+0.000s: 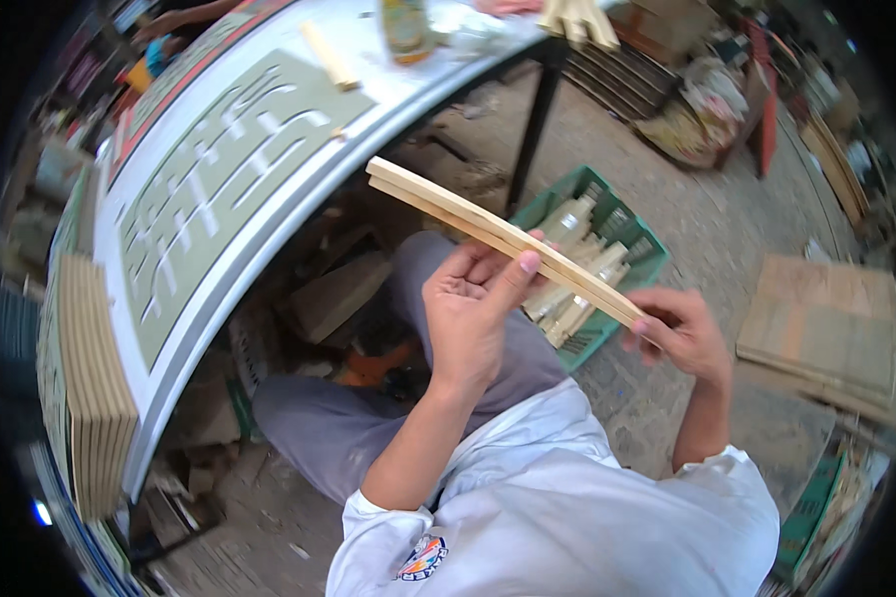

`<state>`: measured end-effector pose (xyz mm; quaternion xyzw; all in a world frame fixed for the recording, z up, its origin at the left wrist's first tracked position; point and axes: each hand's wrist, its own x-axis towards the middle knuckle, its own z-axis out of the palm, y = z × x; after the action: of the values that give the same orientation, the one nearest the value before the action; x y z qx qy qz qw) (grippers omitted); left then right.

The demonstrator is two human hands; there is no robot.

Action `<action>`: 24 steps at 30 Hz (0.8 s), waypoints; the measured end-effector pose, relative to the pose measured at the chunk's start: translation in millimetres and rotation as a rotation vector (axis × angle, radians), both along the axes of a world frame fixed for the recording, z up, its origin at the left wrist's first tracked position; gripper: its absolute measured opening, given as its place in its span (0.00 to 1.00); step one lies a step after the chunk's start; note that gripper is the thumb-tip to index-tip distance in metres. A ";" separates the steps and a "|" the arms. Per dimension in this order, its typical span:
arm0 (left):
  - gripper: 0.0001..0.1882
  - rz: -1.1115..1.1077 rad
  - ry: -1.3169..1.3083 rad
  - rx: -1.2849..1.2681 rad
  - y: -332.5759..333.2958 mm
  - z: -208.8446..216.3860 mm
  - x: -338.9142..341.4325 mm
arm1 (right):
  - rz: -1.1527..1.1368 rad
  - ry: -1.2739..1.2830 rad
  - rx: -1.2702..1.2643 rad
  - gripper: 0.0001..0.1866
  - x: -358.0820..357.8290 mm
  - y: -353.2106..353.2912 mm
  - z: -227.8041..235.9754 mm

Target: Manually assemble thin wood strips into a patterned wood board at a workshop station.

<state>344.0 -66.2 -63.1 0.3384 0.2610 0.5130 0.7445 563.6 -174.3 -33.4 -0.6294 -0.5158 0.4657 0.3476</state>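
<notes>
Two pale wooden strips point(448, 207), lying side by side lengthwise, slant across the space between my hands and the table. My left hand point(478, 308) grips them near their middle, thumb along the near side. At their lower right end, my right hand point(682, 333) pinches them between thumb and fingers. Beneath the strips on the floor sits a green plastic crate point(635, 221), holding several bundles of pale wooden strips point(607, 267), some with clear wrapping. The strips and my hands hide part of the crate.
The white table point(110, 224) curves along the left, carrying a grey-green slotted board point(194, 264), a wooden stick point(327, 55) and a bottle point(405, 30). Stacked boards point(95, 388) stand at its left end. A black table leg point(535, 124) rises behind the crate. Flattened cardboard point(816, 318) lies right.
</notes>
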 end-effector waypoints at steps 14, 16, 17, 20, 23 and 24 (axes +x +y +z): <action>0.09 0.827 0.099 0.451 -13.4 48.8 -167.0 | 0.254 -0.413 0.567 0.11 -120.0 181.4 68.9; 0.06 0.948 0.068 0.475 -8.2 56.2 -183.9 | 0.206 -0.545 0.681 0.12 -135.5 226.2 59.5; 0.06 0.962 0.060 0.484 -8.0 62.3 -192.0 | 0.216 -0.549 0.696 0.12 -142.9 241.6 58.8; 0.05 1.106 0.065 0.540 -1.3 71.1 -213.1 | 0.127 -0.806 0.714 0.11 -163.8 267.3 63.8; 0.05 1.127 0.122 0.600 4.1 77.7 -233.3 | 0.093 -0.962 0.731 0.11 -178.8 279.6 67.9; 0.05 1.135 0.165 0.613 5.3 79.3 -239.8 | 0.092 -0.963 0.735 0.11 -181.9 282.5 68.3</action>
<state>104.2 -60.8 16.3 0.3834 0.2974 0.8501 0.2047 381.6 108.3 35.0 -0.5850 -0.7690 -0.0655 0.2492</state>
